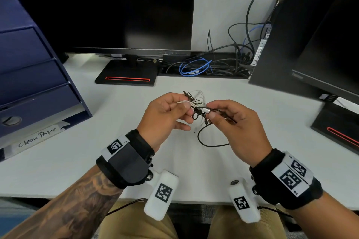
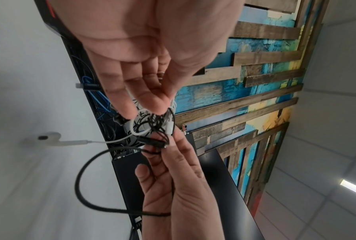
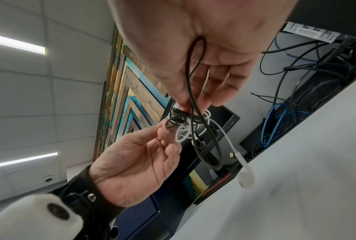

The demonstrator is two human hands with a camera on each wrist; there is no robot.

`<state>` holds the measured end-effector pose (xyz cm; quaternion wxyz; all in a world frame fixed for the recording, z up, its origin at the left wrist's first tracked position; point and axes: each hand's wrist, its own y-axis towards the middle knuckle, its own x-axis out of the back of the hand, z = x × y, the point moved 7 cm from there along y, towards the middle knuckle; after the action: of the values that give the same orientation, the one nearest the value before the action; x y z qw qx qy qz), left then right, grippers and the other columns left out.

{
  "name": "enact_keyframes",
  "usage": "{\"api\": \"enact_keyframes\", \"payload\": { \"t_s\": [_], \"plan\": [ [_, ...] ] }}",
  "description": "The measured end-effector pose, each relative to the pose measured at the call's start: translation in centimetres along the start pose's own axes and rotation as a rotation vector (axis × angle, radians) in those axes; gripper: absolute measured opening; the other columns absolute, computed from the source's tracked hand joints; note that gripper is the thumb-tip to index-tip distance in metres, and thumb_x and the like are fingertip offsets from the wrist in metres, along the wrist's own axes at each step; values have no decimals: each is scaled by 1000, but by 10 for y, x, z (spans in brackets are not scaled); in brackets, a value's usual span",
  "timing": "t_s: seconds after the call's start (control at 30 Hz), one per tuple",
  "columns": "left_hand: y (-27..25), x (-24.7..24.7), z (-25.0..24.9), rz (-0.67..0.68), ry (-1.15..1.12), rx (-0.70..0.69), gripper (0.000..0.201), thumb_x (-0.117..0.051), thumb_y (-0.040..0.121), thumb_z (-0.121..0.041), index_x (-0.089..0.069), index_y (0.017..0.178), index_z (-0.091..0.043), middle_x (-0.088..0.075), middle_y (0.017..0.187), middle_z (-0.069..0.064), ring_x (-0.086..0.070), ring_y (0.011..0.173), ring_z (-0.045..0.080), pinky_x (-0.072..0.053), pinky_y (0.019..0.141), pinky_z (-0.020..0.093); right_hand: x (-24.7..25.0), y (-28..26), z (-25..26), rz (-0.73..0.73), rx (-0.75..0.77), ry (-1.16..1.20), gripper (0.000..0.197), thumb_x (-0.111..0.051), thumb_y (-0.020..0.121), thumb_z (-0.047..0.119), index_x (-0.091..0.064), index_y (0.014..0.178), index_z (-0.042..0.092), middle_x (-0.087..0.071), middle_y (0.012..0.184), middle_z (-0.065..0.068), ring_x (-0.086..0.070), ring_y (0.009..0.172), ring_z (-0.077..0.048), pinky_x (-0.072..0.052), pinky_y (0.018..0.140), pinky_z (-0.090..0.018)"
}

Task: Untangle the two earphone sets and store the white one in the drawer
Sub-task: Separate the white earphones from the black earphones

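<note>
Item: white earphones (image 1: 196, 99) and black earphones (image 1: 208, 137), knotted together in one bundle, held above the table (image 1: 108, 122) between both hands. Left hand (image 1: 165, 116): fingers pinching white cord at the bundle. Right hand (image 1: 235, 124): fingertips pinching the knot, black loop hanging below. One white earbud (image 3: 247, 177) dangles free. Blue drawer unit (image 1: 33, 83) at left, drawers closed.
</note>
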<state>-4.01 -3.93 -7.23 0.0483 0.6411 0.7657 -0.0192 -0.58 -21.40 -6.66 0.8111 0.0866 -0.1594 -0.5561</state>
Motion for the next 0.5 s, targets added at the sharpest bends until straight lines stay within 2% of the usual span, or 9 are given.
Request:
{"api": "enact_keyframes", "payload": {
  "t_s": [0.1,0.23,0.37,0.43,0.5],
  "plan": [
    [0,0,-2,-3,28,-17,8,-57,98,-7,-64,101,-7,-64,71,4,-60,61,16,-56,63,37,0,0,0,3,4,-25,17,-69,93,4,-72,98,20,-76,89,4,-70,82,-18,-54,77,-24],
    [0,0,-3,-9,55,-29,8,-58,97,-9,-65,100,-9,-60,67,2,-54,57,14,-53,61,36,2,0,2,-6,48,-124,19,-73,90,4,-71,90,24,-70,89,7,-65,83,-14,-47,67,-20],
    [-1,-2,-2,-2,62,-19,8,-58,98,-12,-64,101,-8,-59,65,1,-52,56,14,-52,60,34,3,-1,6,0,130,-239,22,-76,88,7,-67,87,27,-62,97,7,-62,89,-17,-46,71,-21],
    [-1,-3,-2,1,61,-22,8,-57,98,-13,-64,100,-8,-58,64,0,-52,56,14,-52,59,34,1,-2,7,31,139,-251,16,-76,89,15,-65,89,27,-63,96,8,-62,91,-19,-47,73,-26],
    [-2,-4,-2,4,55,-32,9,-56,99,-13,-63,98,-8,-58,66,0,-53,58,15,-54,60,34,-2,-3,10,53,136,-234,7,-70,92,32,-67,90,26,-65,95,7,-63,92,-19,-49,74,-31]
  ]
}}
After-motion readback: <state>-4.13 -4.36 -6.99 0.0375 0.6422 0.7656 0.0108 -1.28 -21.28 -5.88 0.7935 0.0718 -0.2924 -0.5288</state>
